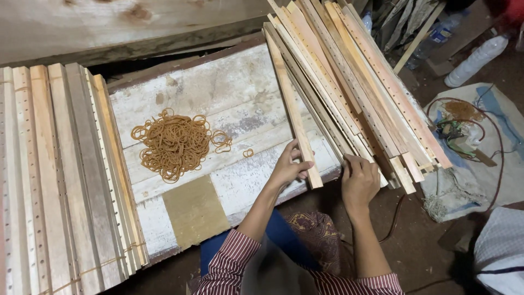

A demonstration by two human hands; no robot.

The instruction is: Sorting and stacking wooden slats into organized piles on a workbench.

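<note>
Head-worn view, steeply downward, close over the whitewashed board (229, 93)

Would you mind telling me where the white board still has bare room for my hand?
Bare: the board above the rubber bands, and between the bands and the left hand. Crowded: loose slats on the right, bundled slats on the left.

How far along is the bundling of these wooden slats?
Done: a bundled stack of slats lies at left, tied with a rubber band. In hand: the left hand grips one slat; the right hand rests on the loose pile. Left: that pile, plus many rubber bands.
</note>
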